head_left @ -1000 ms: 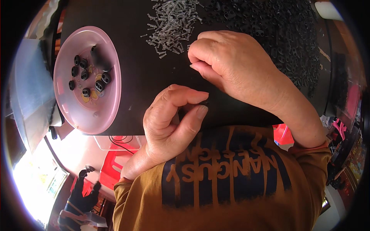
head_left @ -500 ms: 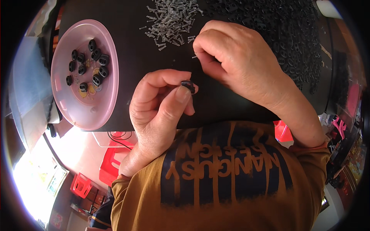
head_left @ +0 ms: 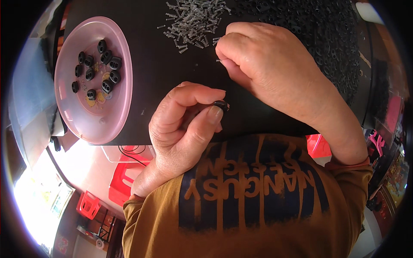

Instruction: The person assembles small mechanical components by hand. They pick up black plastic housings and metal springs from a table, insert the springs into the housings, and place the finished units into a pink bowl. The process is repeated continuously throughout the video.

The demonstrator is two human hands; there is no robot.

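Observation:
My left hand (head_left: pixel 183 124) pinches a small black plastic piece (head_left: pixel 221 104) between thumb and forefinger, near the front edge of the black table (head_left: pixel 146 60). My right hand (head_left: pixel 266 71) has its fingertips closed on a small metal spring at the edge of a heap of grey springs (head_left: pixel 195 19). What lies inside those fingers is barely visible. A pile of black plastic pieces (head_left: pixel 318 30) lies behind and to the right of my right hand.
A pink plastic plate (head_left: pixel 92 120) sits at the table's left with several black pieces (head_left: pixel 97 71) on it. Red plastic stools (head_left: pixel 122 182) stand on the floor below the table edge. Clutter lines the right side.
My left hand has turned and lifted the black piece up between thumb and forefinger. My right hand stays at the springs, fingertips pinched.

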